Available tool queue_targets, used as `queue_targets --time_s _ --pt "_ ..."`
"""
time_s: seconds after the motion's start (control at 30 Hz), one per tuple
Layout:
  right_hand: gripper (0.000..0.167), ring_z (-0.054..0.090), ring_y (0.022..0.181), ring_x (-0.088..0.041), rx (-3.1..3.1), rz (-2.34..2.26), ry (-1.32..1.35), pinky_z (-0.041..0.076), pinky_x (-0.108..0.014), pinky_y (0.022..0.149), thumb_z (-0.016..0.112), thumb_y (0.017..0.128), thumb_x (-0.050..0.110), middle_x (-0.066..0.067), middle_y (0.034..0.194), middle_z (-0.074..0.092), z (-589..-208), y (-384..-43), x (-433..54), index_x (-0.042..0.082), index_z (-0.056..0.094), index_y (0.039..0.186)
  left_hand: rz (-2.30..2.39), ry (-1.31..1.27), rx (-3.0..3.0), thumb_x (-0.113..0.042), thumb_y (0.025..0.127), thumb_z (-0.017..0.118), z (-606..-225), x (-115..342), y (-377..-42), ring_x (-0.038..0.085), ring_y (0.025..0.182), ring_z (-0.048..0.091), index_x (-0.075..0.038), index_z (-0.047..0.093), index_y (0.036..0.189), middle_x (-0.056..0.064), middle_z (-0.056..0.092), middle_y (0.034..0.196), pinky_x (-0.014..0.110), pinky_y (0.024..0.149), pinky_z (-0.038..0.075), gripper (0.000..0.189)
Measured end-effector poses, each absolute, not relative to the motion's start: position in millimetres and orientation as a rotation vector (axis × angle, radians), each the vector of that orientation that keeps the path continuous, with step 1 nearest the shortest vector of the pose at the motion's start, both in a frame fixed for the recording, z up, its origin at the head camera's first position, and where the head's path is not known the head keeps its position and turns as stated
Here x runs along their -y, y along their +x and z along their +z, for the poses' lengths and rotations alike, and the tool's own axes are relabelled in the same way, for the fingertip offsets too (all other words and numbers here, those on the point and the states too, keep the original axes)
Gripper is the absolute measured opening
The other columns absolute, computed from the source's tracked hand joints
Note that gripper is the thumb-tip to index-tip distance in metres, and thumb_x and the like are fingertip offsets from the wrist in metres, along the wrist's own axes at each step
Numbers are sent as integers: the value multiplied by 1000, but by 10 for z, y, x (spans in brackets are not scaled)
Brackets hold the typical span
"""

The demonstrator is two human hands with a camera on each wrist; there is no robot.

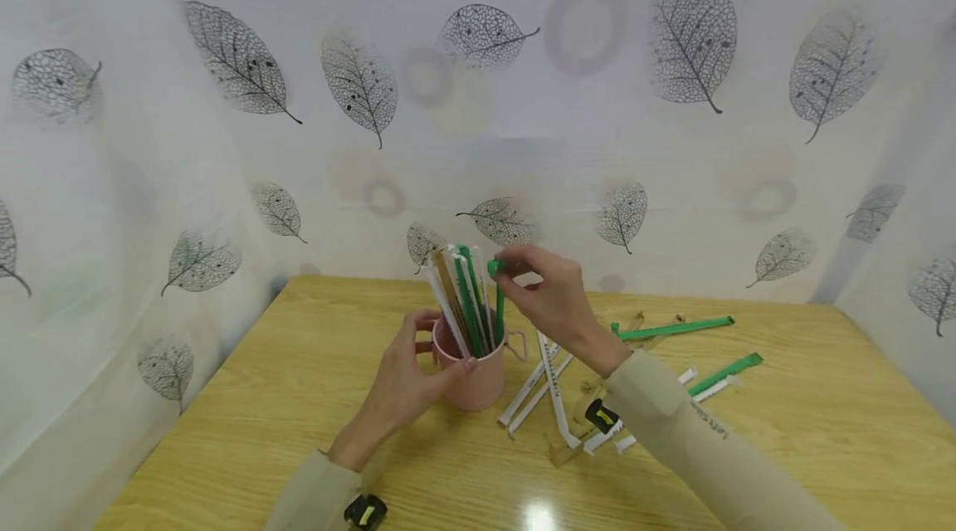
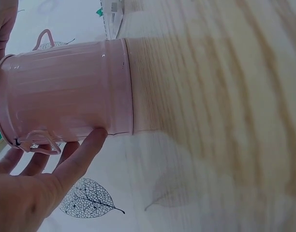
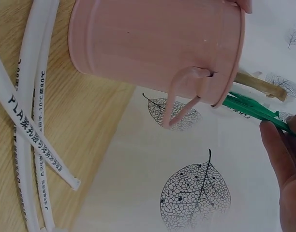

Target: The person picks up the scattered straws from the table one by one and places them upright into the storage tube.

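Note:
A small pink metal bucket (image 1: 478, 388) with side handles stands on the table. My left hand (image 1: 399, 386) grips it from the left, thumb near the front rim. Inside the bucket lean several wrapped drinking straws, among them a brown straw (image 1: 448, 286) and green and white ones. Over the right side of the rim, my right hand (image 1: 553, 299) pinches the top end of a green wrapped straw (image 1: 499, 315). This straw's lower end is inside the bucket, hidden by the wall. In the right wrist view, thumb and finger close on the green wrapper (image 3: 254, 110).
Right of the bucket, several white wrapped straws (image 1: 554, 390) lie crossed on the wooden table (image 1: 299, 398). Farther right are green straws (image 1: 675, 328) and some brown ones, partly hidden by my right forearm. A leaf-patterned curtain (image 1: 523, 149) hangs behind the table.

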State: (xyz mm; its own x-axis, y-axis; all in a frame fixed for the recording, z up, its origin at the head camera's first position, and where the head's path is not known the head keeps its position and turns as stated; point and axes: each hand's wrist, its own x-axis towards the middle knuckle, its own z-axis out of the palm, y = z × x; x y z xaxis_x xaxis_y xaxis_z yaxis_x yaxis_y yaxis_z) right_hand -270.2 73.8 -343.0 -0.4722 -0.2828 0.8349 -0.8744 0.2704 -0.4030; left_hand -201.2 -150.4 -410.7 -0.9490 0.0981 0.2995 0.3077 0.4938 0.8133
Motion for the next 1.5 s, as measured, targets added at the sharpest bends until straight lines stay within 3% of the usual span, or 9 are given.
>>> queue_targets --time_s 0.27,0.57,0.87,1.03,1.17,1.27,1.37,1.5 --pt "25 77 82 -26 1956 1222 1037 60 -19 63 76 86 -6 -14 100 77 -3514 -2723 -735 1 70 110 -1415 -367 2519 -40 84 83 -4105 1515 -2015 28 117 62 -18 44 142 6 58 136 49 100 54 73" --pt "48 77 82 -27 2041 1233 1027 60 -21 64 71 90 -4 -18 97 77 -3554 -2715 -823 1 61 137 -1292 -394 2503 -41 82 83 -4127 1514 -2033 23 117 60 -15 46 140 6 62 129 45 95 50 74" --pt "25 75 80 -27 2590 1047 755 61 -36 67 65 95 7 -17 96 77 -3664 -2834 -1038 1 71 118 -1276 -409 2481 -41 82 83 -4135 1514 -2049 25 116 62 -14 47 140 7 63 127 45 93 51 73" --pt "30 69 70 -18 2931 942 608 57 -32 61 65 92 8 -17 92 76 -3844 -2962 -1093 -6 69 119 -1250 -438 2468 -39 82 83 -4157 1514 -2056 23 115 62 -14 47 138 6 63 127 44 92 52 71" --pt "36 51 54 -11 3030 930 531 45 -27 52 66 89 7 -14 81 70 -3986 -3045 -1073 -9 65 121 -1248 -439 2468 -40 82 83 -4161 1517 -2049 23 115 62 -15 47 138 6 63 127 44 92 52 71" --pt "40 44 56 -13 3051 904 486 45 -28 56 67 85 6 -18 92 69 -4058 -3084 -1049 -9 64 122 -1255 -438 2469 -40 82 83 -4158 1520 -2044 23 116 62 -15 47 138 6 63 127 45 92 52 72" --pt "44 50 63 -17 3054 886 450 51 -31 63 69 82 4 -21 105 69 -4100 -3102 -1033 -10 62 122 -1258 -438 2480 -42 82 82 -4152 1519 -2039 23 116 61 -16 46 139 5 62 128 45 93 52 72" --pt "46 55 68 -21 3049 891 425 52 -33 64 71 78 0 -23 104 69 -4119 -3108 -1024 -11 61 122 -1252 -441 2482 -42 82 82 -4142 1523 -2040 23 116 61 -16 47 139 6 63 127 45 93 52 72"
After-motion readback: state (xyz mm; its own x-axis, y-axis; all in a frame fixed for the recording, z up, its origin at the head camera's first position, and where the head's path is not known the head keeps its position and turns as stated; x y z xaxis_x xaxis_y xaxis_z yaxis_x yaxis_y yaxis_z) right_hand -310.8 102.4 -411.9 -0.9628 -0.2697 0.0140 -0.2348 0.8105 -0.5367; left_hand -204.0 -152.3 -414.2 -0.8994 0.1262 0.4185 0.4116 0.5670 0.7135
